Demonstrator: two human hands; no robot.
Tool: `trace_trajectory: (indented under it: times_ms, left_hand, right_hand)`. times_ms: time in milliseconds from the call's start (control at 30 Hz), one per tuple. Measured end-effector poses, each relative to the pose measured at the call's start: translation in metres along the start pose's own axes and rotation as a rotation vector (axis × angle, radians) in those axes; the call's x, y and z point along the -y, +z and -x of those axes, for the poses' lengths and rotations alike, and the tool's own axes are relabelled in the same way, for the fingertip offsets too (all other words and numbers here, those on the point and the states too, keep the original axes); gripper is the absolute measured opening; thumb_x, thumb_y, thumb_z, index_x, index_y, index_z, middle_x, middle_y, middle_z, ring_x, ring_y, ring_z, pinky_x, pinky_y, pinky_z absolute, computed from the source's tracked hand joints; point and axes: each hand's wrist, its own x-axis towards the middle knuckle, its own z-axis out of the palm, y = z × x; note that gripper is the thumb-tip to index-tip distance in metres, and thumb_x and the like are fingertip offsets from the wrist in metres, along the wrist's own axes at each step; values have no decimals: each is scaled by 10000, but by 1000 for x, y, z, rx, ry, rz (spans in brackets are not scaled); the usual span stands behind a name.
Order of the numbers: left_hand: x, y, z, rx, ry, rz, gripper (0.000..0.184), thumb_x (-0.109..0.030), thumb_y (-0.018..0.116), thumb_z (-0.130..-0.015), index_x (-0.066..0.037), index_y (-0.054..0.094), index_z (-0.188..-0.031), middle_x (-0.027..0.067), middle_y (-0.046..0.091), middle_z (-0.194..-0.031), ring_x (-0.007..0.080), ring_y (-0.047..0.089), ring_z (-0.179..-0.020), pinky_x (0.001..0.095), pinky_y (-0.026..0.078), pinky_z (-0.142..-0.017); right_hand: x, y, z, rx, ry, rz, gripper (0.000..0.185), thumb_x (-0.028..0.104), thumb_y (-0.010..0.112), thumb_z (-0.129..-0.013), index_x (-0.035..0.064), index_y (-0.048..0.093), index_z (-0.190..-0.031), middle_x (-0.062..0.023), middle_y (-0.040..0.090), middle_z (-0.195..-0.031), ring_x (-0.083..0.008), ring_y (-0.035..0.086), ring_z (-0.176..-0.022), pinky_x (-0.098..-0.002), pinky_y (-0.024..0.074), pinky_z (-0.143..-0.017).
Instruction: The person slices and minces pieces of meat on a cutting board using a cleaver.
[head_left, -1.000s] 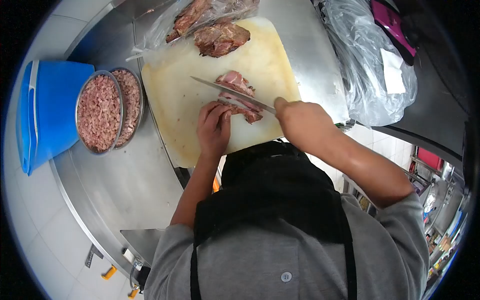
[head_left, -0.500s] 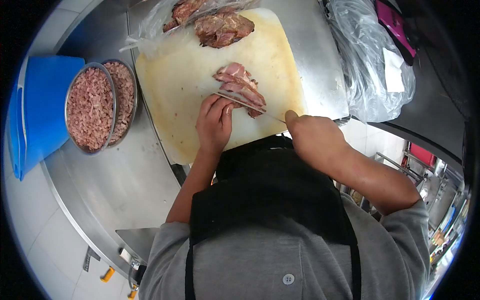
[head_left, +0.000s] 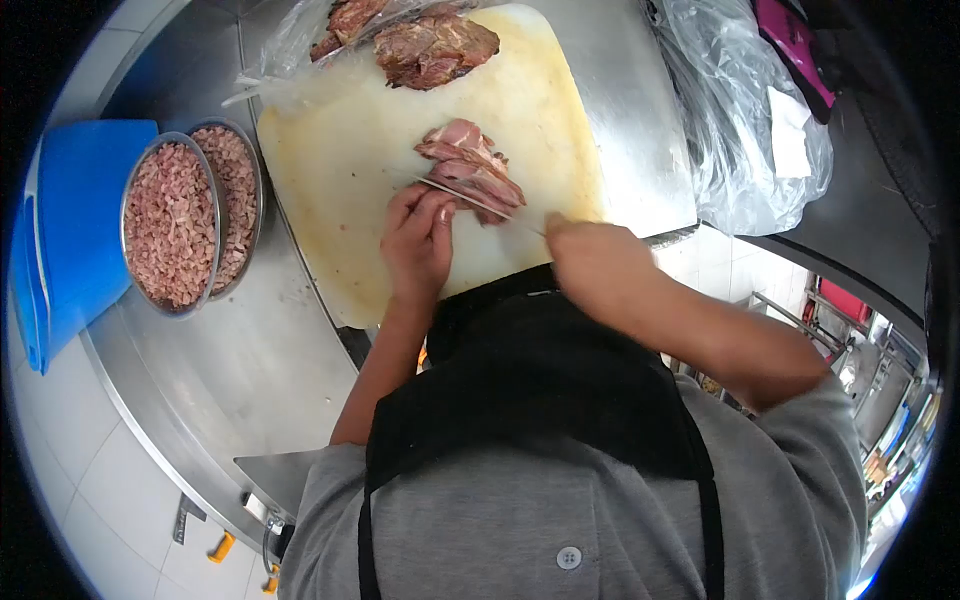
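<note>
Sliced reddish-brown meat (head_left: 468, 165) lies at the middle of a yellowed white cutting board (head_left: 340, 200). My right hand (head_left: 598, 258) is closed round the handle of a knife (head_left: 470, 197), its thin blade set across the near side of the meat. The right hand is slightly blurred. My left hand (head_left: 417, 243) is at the near left end of the meat, fingers bent and pressed together against it beside the blade. Part of what the left fingers grip is hidden. A larger browned meat piece (head_left: 436, 50) rests at the board's far edge.
Two bowls of diced pink meat, a front one (head_left: 172, 225) and one behind (head_left: 236, 180), stand left on the steel counter (head_left: 240, 350). A blue folder-like item (head_left: 85, 220) is beyond them. Clear plastic bags (head_left: 740, 130) lie at the right; another holds meat (head_left: 345, 25) at the back.
My right hand and the knife have moved a little left along the meat. The left hand stays at the meat, and the whole view has shifted slightly.
</note>
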Motion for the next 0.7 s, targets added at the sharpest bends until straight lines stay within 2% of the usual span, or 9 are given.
trace_trajectory:
  times_ms: [33, 267, 333, 367, 433, 467, 533, 600, 700]
  left_hand:
    - [0, 1, 2, -2, -2, -7, 168, -6, 719, -859, -41, 734, -1022, 128, 664, -1069, 279, 666, -952, 349, 553, -794]
    - [-1, -6, -3, 41, 18, 3, 160, -16, 712, -877, -50, 737, -1032, 125, 663, -1099, 268, 672, -959, 348, 564, -803]
    - [-3, -11, -2, 33, -35, 50, 153, -11, 702, -883, -56, 739, -1025, 120, 663, -1102, 260, 671, -967, 349, 565, -806]
    - [-6, -13, -4, 27, -87, 106, 149, -6, 692, -888, -62, 741, -1018, 116, 663, -1105, 252, 671, -975, 350, 567, -810]
    - [-10, -20, -10, 48, -50, 64, 147, 23, 676, -886, -42, 734, -1004, 116, 674, -1084, 236, 667, -990, 342, 563, -831]
    - [-10, -23, -13, 74, -13, 23, 146, 53, 660, -884, -22, 727, -991, 115, 685, -1063, 219, 664, -1005, 334, 559, -852]
    - [-2, -26, -12, 117, -21, 55, 140, 54, 652, -888, -19, 725, -983, 124, 680, -1077, 234, 665, -1008, 337, 555, -862]
    - [-1, -25, -14, 167, -30, 88, 136, 56, 644, -891, -17, 722, -975, 132, 675, -1092, 248, 667, -1011, 339, 551, -872]
    - [-3, -19, -15, 161, 96, 33, 132, 39, 659, -882, -21, 714, -986, 143, 650, -1125, 279, 669, -999, 346, 548, -880]
  right_hand:
    - [3, 8, -13, -71, -46, -38, 235, 91, 475, -950, -32, 582, -1119, -236, 720, -922, -395, 721, -846, -494, 575, -723]
    - [-11, -4, -19, -134, -130, -53, 235, 82, 482, -941, -20, 604, -1113, -235, 715, -949, -397, 711, -910, -493, 567, -782]
    - [-18, -6, -6, -134, -34, -91, 176, 156, 557, -954, 11, 599, -1044, -203, 701, -875, -403, 691, -844, -503, 541, -754]
    - [-24, -2, -4, -134, -37, -87, 176, 156, 557, -954, 11, 599, -1044, -203, 701, -875, -403, 691, -844, -503, 541, -754]
    - [-33, 5, -2, -77, -23, -80, 202, 205, 583, -969, 14, 603, -1033, -202, 692, -859, -405, 685, -842, -511, 533, -767]
    - [-36, 4, 1, -82, -24, -80, 202, 205, 583, -969, 14, 603, -1033, -202, 692, -859, -405, 685, -842, -511, 533, -767]
    - [-39, 2, 10, -34, -26, -139, 207, 128, 531, -941, -4, 626, -1069, -229, 708, -962, -400, 693, -929, -506, 537, -823]
    - [-36, -1, 14, -25, 23, -131, 208, 140, 530, -947, -1, 624, -1068, -228, 707, -959, -403, 691, -931, -502, 537, -825]
    - [-34, 11, 12, -37, 73, -148, 207, 155, 528, -956, 8, 618, -1070, -227, 706, -953, -407, 688, -930, -499, 537, -821]
